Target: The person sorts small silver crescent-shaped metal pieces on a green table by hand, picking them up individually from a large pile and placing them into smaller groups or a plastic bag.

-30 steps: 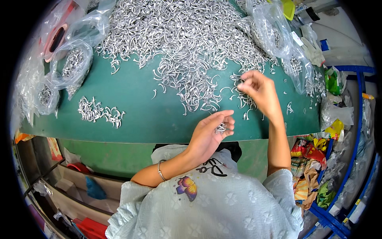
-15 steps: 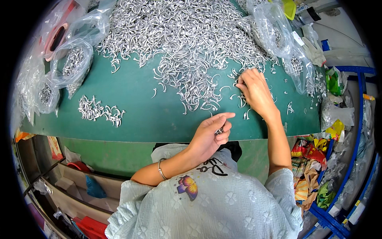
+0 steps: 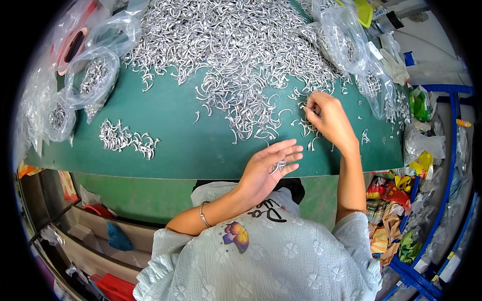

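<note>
Small curved silver metal pieces [image 3: 216,37] lie in a big heap that spreads from the far side of the green table toward me. My left hand [image 3: 262,173] is palm up near the table's front edge. Its fingers are loosely curled, and a few of the same curved pieces [image 3: 277,166] rest in it. Farther right, my right hand [image 3: 326,116] is over the scattered edge of the heap, fingertips bent together in a pinch. Whatever lies between those fingertips is hidden. Some loose pieces [image 3: 307,128] are on the table beside it.
A separate small group of curved pieces [image 3: 125,140] sits at the left of the green table [image 3: 186,150]. Clear plastic bags with pieces in them lie at the left [image 3: 93,83] and right [image 3: 346,42]. A blue rack [image 3: 454,135] with bags and wrappers stands right.
My left hand's fingers have uncurled, showing the pieces in the palm. My right hand has shifted slightly right and nearer to me, its fingers curling in more.
</note>
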Action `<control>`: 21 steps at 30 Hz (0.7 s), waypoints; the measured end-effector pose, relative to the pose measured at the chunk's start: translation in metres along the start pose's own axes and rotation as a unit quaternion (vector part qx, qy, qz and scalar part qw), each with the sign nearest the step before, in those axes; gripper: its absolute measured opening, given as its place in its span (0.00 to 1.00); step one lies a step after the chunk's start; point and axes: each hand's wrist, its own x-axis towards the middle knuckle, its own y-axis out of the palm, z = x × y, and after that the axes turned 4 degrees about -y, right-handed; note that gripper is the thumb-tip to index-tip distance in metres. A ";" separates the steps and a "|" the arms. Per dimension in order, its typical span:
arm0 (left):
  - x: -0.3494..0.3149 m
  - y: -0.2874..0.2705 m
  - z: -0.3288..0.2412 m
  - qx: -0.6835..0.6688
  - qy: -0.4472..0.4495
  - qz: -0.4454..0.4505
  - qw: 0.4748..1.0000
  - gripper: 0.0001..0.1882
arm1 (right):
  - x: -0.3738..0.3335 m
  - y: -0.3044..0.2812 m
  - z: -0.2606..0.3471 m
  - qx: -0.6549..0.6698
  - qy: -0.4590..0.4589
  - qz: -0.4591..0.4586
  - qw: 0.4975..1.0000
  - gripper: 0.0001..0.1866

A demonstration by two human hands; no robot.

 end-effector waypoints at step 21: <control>-0.002 -0.012 0.009 0.042 -0.034 0.064 0.996 0.18 | -0.004 0.017 0.005 0.144 0.095 0.054 0.984 0.08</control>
